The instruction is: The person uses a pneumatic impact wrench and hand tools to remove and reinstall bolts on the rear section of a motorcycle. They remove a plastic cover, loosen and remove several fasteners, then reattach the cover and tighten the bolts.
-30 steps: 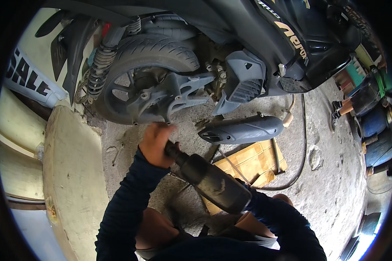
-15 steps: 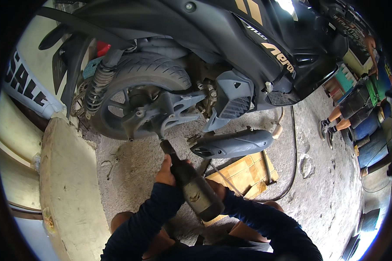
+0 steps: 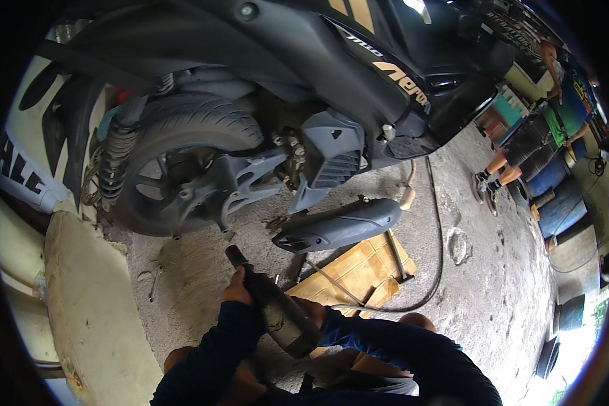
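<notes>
A dark, worn impact wrench [image 3: 285,323] with a socket [image 3: 236,256] on its nose is held in both hands, tilted with the nose up and to the left. My left hand [image 3: 237,289] is wrapped round the front of the tool just behind the socket. Beside the body, my right hand [image 3: 310,311] closes on it from the right; its fingers are mostly hidden. Beyond the socket is the grey swingarm [image 3: 240,181] at the scooter's rear wheel [image 3: 183,125], with a visible space between socket and arm. A grey muffler [image 3: 342,225] lies on the ground to the right.
Flattened cardboard [image 3: 345,271] with metal bars on it lies near my knees. A dark hose [image 3: 442,237] curves over the concrete. At left is a raised ledge [image 3: 91,298]; the scooter [image 3: 284,68] spans the top. Another person [image 3: 524,149] stands at far right.
The impact wrench and both hands have moved slightly left and down, so the socket now sits farther from the swingarm. The view has shifted; the scooter appears farther left.
</notes>
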Available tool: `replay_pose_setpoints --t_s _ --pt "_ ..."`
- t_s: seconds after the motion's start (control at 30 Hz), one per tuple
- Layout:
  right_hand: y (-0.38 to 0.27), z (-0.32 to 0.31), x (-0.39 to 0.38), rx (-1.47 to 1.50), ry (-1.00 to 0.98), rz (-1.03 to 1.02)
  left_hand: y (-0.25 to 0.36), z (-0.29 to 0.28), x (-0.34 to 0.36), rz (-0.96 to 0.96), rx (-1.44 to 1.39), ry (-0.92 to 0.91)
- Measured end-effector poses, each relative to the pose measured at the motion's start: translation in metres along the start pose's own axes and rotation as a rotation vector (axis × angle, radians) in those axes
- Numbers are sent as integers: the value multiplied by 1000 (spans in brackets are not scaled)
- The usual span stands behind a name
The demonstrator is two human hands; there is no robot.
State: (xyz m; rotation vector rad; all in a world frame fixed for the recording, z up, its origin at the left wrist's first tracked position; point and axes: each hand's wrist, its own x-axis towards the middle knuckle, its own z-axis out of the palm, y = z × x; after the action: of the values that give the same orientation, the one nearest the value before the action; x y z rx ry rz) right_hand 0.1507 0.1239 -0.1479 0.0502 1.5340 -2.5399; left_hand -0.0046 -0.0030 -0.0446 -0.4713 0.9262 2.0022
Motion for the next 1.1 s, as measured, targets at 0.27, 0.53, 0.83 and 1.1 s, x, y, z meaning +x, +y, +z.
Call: replay_pose_setpoints --t_s 0.27,0.53,0.83,1.1 --pt "-13 -2 -14 187 17 43 -6 13 0 -118 35 68" --pt "-33 1 -17 535 -93 -17 -24 -12 40 -61 121 1" --pt "-44 -40 -8 -760 332 -201 1 20 85 -166 111 -427" --pt "-60 -19 -4 -1251 449 -301 14 4 96 -249 229 -575"
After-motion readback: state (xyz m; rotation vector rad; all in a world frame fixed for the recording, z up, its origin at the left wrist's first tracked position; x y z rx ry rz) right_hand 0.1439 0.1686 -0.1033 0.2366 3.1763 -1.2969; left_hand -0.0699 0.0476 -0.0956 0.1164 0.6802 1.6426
